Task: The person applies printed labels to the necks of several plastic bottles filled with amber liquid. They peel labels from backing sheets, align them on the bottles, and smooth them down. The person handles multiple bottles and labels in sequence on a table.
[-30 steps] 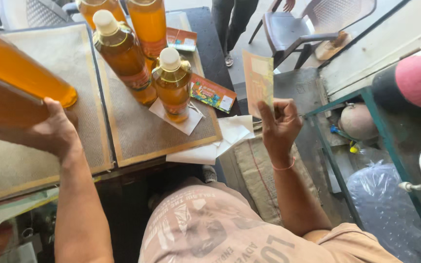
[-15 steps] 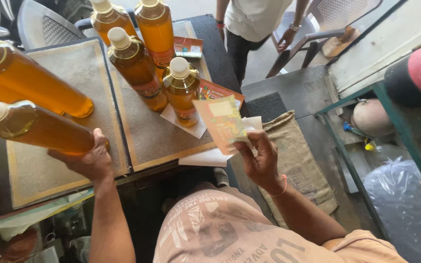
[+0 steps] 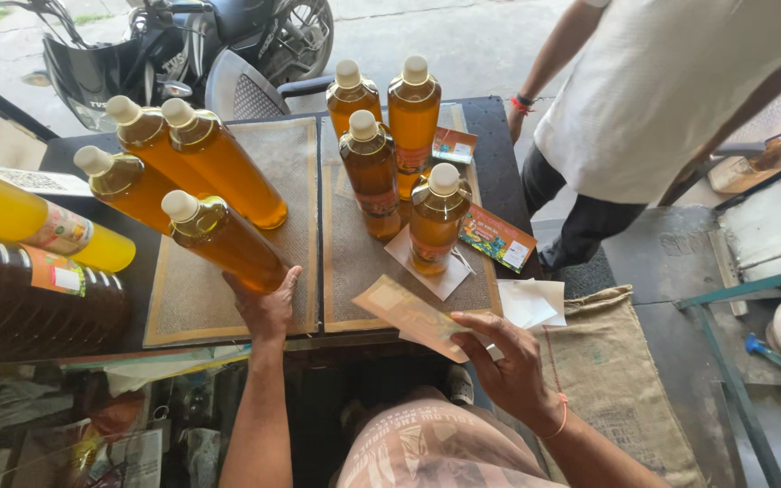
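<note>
Now your left hand point(image 3: 267, 303) is wrapped around the base of a bottle point(image 3: 219, 237) of amber liquid, fingers closed under its lower end; the bottle leans away from you, its pale cap pointing up and to the left, its base just above the woven mat point(image 3: 296, 217) on the desk point(image 3: 490, 136); three more capped bottles point(image 3: 174, 154) lean the same way just beyond those fingers. Your right hand point(image 3: 510, 361) pinches a banknote point(image 3: 409, 314) between thumb and fingers; the note sticks out leftward from the fingertips, flat over the near edge of the desk, close to your left wrist but not touching it. Just past the note stands an upright bottle point(image 3: 436, 221) on a white slip of paper; three further upright bottles point(image 3: 390, 117) stand behind it; a small printed packet point(image 3: 496, 237) lies to the right of them, beyond your right fingers; some white paper point(image 3: 535, 303) rests at the desk corner beside your right knuckles. Another person in a white shirt point(image 3: 671, 90) stands beyond the desk on the right; a burlap sack point(image 3: 616, 389) lies on the floor beside your right forearm.
</note>
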